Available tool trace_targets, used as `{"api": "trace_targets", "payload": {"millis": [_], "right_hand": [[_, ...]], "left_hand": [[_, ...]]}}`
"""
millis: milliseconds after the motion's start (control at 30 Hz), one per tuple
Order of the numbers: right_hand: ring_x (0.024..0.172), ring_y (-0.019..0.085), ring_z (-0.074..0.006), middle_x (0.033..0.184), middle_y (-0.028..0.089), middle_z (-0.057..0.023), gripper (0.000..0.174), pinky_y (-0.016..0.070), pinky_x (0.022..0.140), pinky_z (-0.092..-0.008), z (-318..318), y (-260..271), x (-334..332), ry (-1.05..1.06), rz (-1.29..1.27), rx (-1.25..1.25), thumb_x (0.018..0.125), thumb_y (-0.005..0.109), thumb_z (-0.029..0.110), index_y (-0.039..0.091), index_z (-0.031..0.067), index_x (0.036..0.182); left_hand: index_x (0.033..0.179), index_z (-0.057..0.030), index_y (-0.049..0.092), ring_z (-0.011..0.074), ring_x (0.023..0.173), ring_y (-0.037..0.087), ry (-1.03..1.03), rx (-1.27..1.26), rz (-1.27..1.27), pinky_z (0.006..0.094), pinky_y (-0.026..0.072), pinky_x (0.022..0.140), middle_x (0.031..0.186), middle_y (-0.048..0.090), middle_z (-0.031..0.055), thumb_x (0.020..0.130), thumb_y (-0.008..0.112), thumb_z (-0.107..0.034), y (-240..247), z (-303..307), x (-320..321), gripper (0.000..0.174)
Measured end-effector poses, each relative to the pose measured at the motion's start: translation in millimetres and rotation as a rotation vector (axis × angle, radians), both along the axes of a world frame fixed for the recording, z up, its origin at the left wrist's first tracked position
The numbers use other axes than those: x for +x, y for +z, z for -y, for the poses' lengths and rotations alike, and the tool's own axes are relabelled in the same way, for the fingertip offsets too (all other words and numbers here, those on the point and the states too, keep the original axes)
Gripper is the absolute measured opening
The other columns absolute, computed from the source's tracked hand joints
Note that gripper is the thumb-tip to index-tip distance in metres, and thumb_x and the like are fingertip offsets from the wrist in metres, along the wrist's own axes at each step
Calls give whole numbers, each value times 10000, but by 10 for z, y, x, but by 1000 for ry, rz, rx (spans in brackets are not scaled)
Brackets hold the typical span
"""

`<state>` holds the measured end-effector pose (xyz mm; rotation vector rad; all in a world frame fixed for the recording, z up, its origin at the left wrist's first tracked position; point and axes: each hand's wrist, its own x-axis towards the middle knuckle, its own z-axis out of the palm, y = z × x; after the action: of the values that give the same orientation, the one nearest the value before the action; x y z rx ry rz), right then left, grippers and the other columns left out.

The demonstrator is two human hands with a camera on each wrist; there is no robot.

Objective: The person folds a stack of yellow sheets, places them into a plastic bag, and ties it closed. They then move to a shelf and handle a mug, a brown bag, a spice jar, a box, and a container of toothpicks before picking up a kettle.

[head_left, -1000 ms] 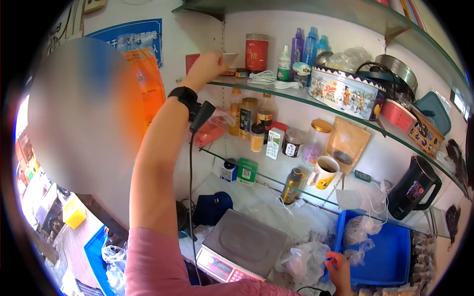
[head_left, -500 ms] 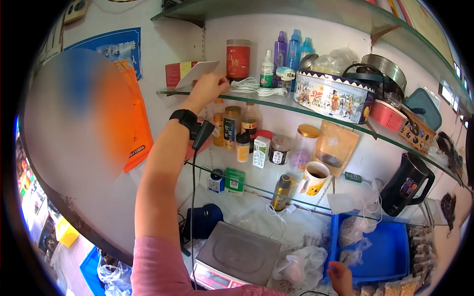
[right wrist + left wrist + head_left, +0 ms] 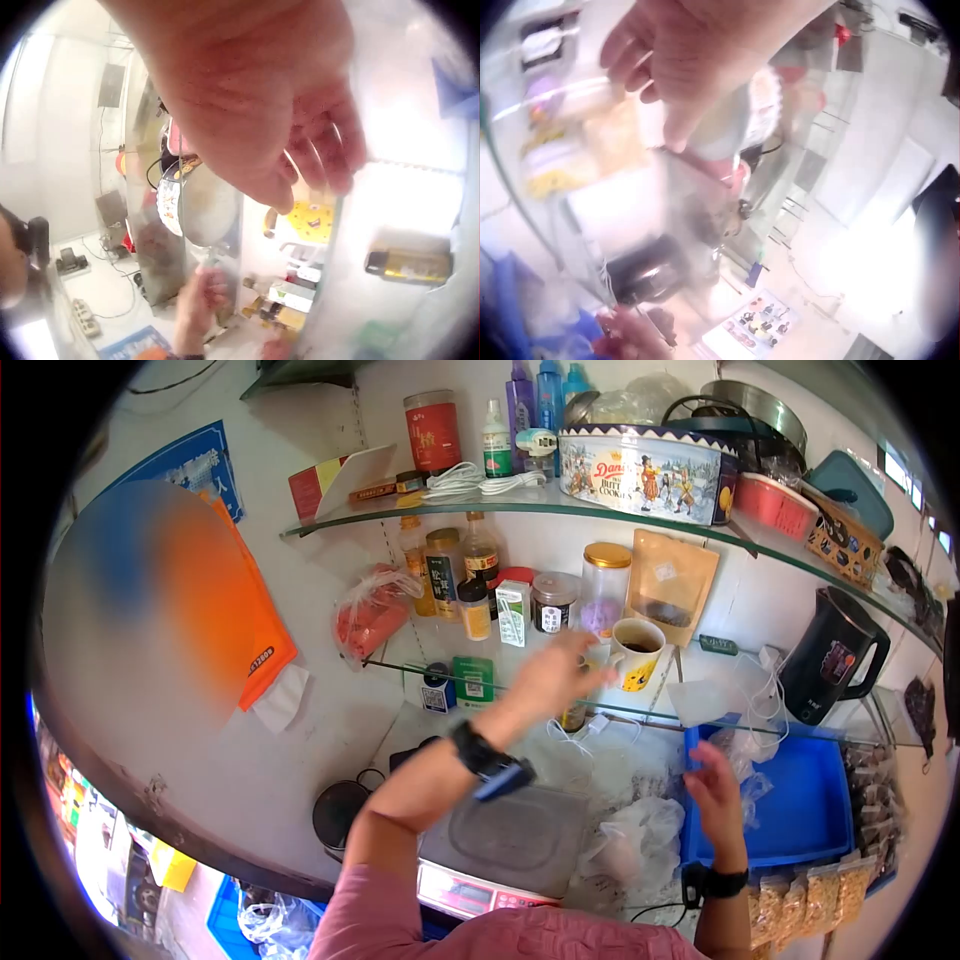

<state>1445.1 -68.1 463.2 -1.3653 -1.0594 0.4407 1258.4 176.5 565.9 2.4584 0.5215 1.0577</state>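
Observation:
In the head view my left hand (image 3: 555,678) is in front of the lower glass shelf, left of a mug (image 3: 637,656) with dark liquid; it is blurred and holds nothing. My right hand (image 3: 716,800) is raised at the left side of the blue tray (image 3: 790,830), fingers loosely bent and empty. The right wrist view has my right hand (image 3: 300,127) with relaxed fingers, the yellow-patterned mug (image 3: 311,222) beyond them. Relaxed fingers of my left hand (image 3: 682,67) show in the left wrist view. A white card (image 3: 365,475) leans on the upper shelf beside a red box.
A scale (image 3: 515,840) stands on the counter beside plastic bags (image 3: 635,845). Jars and bottles line the lower glass shelf (image 3: 440,678). A cookie tin (image 3: 645,475) is above, and a black kettle (image 3: 835,655) stands at the right.
My left hand has come away from the upper shelf, down and to the right, leaving the card there. My right hand has risen beside the blue tray. The head view has shifted.

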Motion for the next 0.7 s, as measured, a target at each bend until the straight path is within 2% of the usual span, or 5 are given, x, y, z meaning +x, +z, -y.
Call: {"api": "trace_targets", "payload": {"millis": [167,300,367,500,700], "right_hand": [[999,538,-167,1310,442,-112,631,451,856,-291,-804,213,239,42,-302,36,818,584,9,329,84,1391],[1088,528,-202,1384,375,-132,683,454,873,-296,-1265,122,406,187,-405,-55,823,573,15,271,101,1430],[1108,527,-210,1385,383,-135,680,460,869,-298,-1363,174,328,214,-360,-93,826,574,29,268,97,1430],[1076,549,-209,1343,428,-144,659,467,869,-313,-1475,240,179,271,-282,-87,828,579,44,286,81,1417],[1010,569,-190,1230,483,-112,645,461,861,-282,-1803,284,-124,425,-274,-23,811,568,16,286,24,1391]], "left_hand": [[1157,17,486,283,791,606,160,21,62,376,490,696,1142,531,180,777,703,-297,-848,-69,659,538],[1026,-4,546,338,798,601,115,-163,142,413,485,684,1029,580,160,808,662,-254,-881,-153,742,351],[985,4,574,321,756,609,126,-136,173,397,484,666,972,598,154,807,664,-244,-853,-168,649,318],[1117,16,577,230,694,637,70,-128,158,317,510,632,1108,599,165,808,685,-210,-848,-216,444,397],[1129,8,586,102,621,595,189,-73,205,261,472,538,811,660,100,803,701,-140,-949,-482,177,376]]}}
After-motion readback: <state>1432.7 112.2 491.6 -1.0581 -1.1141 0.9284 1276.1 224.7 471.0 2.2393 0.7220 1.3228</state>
